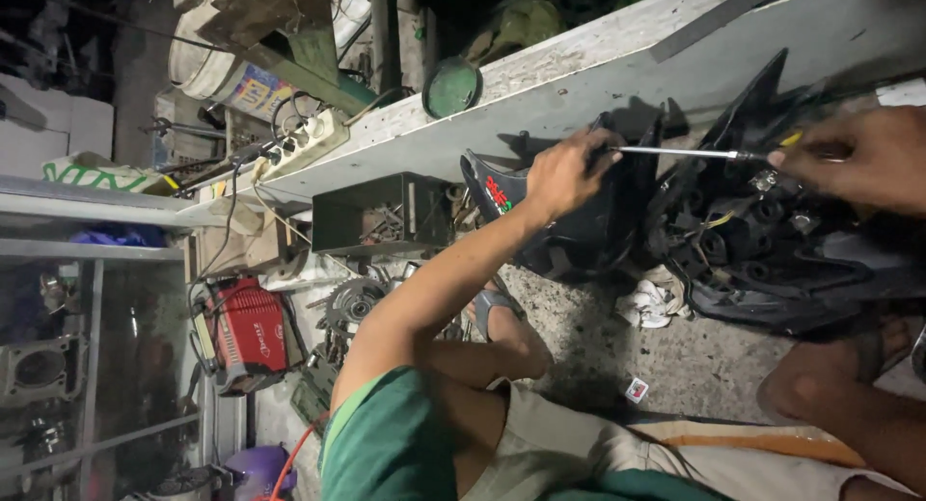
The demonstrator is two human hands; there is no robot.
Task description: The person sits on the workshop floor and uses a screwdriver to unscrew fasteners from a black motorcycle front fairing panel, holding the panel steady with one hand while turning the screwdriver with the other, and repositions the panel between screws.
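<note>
Black plastic motorcycle fairing (733,241) is seen propped on the concrete floor (675,352) against a grey wall (598,77), its inner side with ribs and yellow wiring turned toward the camera. A screwdriver (675,153) with a long metal shaft is laid across the top of the fairing. Its tip end is pinched between the fingers of the left hand (569,173), which is closed against the fairing's edge, while the handle end is gripped by the right hand (858,159). A crumpled white rag (654,303) is seen on the floor just beneath the fairing. Farther left, a red welding machine (246,332), a black metal box (381,214) and a white power strip (307,142) are visible, well apart from both hands.
</note>
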